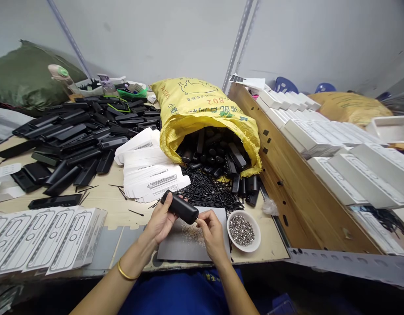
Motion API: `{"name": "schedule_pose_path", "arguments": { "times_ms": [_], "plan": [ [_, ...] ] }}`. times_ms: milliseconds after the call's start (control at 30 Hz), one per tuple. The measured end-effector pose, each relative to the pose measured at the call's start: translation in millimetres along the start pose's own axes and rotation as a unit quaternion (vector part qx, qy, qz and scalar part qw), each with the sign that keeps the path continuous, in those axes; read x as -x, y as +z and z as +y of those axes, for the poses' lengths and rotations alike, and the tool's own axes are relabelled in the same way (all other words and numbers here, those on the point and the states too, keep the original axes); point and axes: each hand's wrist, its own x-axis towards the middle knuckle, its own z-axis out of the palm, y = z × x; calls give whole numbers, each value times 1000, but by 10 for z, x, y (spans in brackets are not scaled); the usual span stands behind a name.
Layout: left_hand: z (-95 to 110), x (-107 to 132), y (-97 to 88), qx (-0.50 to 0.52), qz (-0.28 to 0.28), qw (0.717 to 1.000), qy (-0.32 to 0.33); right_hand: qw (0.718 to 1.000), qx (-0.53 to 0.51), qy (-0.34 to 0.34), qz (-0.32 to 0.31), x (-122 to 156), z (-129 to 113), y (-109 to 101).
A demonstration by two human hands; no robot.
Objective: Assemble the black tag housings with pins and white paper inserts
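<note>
My left hand (161, 222) is closed round a black elongated plastic device (182, 208), held tilted above a grey sheet (175, 247). At the device's right end, my right hand (210, 232) pinches thumb and fingers together; what they hold is too small to make out. Small pale bits (192, 234) lie on the sheet under the hands. To the right of my right hand stands a white bowl (258, 240) full of small shiny metal pieces (241, 230). Behind the hands spreads a heap of thin black sticks (211, 190).
A yellow sack (202, 105) lies with its mouth towards me, black devices inside. Printed white cards (156, 180) and a large pile of black devices (77, 131) are to the left. White boxes (71, 240) line the front left; a wooden panel (307, 201) borders the right.
</note>
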Motion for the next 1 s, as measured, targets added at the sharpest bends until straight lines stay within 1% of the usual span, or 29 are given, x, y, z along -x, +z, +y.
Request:
{"name": "schedule_pose_path", "arguments": {
  "times_ms": [33, 67, 133, 200, 233, 267, 300, 367, 433, 467, 500, 533, 567, 600, 700, 767, 800, 867, 933, 1000],
  "plan": [
    [52, 59, 3, -3, -9, 1000, 13, 999, -27, 17, 2, 8, 20, 2],
    [97, 125, -2, -6, -30, 999, 39, 998, -51, 27, 6, 15, 34, -12],
    [124, 241, -43, -45, -106, 988, 101, 996, -84, 30, 20, 11, 36, -102],
    [25, 268, -95, -144, -180, 962, 148, 995, -77, 14, 66, -30, -1, -263],
    [-71, 232, -106, -205, -193, 946, 160, 994, -53, 4, 93, -66, -33, -353],
    [-187, 163, -95, -259, -192, 932, 168, 993, -19, -6, 115, -112, -74, -438],
    [-310, 69, -59, -304, -174, 919, 180, 992, 23, -17, 126, -167, -122, -509],
    [-523, -154, 76, -374, -131, 895, 205, 987, 111, -48, 109, -303, -225, -577],
    [-617, -358, 223, -419, -108, 874, 222, 974, 191, -102, 68, -476, -310, -520],
    [-601, -441, 266, -433, -106, 865, 229, 963, 230, -132, 46, -574, -334, -443],
    [-544, -511, 272, -440, -105, 860, 236, 949, 275, -153, 19, -675, -342, -338],
    [-448, -570, 238, -445, -103, 855, 247, 932, 321, -168, -6, -777, -333, -209],
    [-324, -624, 163, -452, -95, 847, 262, 913, 371, -166, -30, -876, -306, -64],
    [-182, -675, 56, -461, -83, 838, 279, 893, 422, -145, -57, -967, -263, 91],
    [208, -823, -341, -485, -29, 812, 325, 879, 456, -112, -80, -1173, -72, 531],
    [343, -905, -559, -497, -5, 799, 338, 878, 463, -89, -78, -1255, 74, 735],
    [370, -933, -634, -502, 2, 795, 341, 878, 466, -75, -77, -1288, 140, 796],
    [389, -960, -716, -510, 7, 790, 340, 881, 463, -50, -85, -1353, 239, 830],
    [431, -952, -723, -517, 2, 790, 330, 888, 446, -37, -101, -1434, 274, 767],
    [540, -925, -678, -521, -18, 795, 309, 901, 418, -41, -111, -1533, 237, 648]
  ]
}}
